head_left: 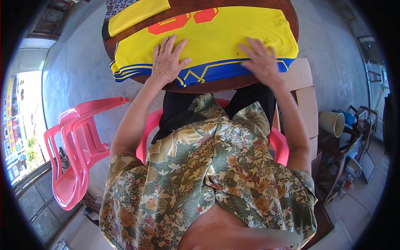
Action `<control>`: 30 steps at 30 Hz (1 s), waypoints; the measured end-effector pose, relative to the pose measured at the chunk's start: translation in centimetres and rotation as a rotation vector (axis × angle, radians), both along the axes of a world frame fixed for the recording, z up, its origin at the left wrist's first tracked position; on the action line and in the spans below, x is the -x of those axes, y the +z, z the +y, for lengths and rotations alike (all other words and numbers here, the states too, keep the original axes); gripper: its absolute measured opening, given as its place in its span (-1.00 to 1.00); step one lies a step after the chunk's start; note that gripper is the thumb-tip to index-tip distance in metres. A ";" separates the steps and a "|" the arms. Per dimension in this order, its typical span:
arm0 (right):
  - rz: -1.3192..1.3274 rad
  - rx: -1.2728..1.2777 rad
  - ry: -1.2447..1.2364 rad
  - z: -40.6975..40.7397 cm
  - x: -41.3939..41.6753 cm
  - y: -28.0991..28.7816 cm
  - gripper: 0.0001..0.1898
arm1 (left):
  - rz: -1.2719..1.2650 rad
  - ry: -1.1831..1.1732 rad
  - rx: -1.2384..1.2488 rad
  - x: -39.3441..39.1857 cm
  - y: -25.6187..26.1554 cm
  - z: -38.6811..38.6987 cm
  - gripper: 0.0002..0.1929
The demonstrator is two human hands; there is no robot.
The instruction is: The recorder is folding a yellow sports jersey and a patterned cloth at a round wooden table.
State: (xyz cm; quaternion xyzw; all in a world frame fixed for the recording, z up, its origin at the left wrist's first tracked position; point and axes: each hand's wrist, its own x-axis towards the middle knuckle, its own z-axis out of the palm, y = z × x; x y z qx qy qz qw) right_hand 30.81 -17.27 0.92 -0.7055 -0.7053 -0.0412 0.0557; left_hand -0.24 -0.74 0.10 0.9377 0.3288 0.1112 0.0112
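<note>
A yellow jersey with red printing and blue edging lies folded lengthwise across a round wooden table. My left hand rests flat on its left half, fingers spread, a ring on one finger. Over the right half is my right hand, slightly blurred, with its fingers apart; whether it presses on the cloth is hard to tell. Neither hand grasps anything. Behind the jersey, at the far left of the tabletop, lies a folded yellow cloth with a black end, beside a patterned cloth.
Pink plastic chairs stand stacked on the left, near a bright opening. Cardboard boxes are close by the table's right side. Farther right are a cream bin and wooden furniture. I sit on a pink chair.
</note>
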 end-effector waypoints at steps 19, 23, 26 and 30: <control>1.579 -0.246 -0.622 -6.3 -14.0 -4.4 -0.33 | -0.607 0.852 0.582 18.9 -0.2 6.9 -0.26; 1.402 -0.255 -0.597 -5.8 -15.3 -4.1 -0.50 | -0.602 0.846 0.622 18.5 -0.3 7.9 -0.27; 1.099 -0.181 -0.642 -5.5 -15.9 -3.8 -0.55 | -0.649 0.839 0.719 20.0 -0.1 9.6 -0.36; 0.579 -0.115 -0.560 -3.9 -13.5 -2.2 -0.52 | -0.990 0.887 1.058 23.6 -0.7 10.5 -0.60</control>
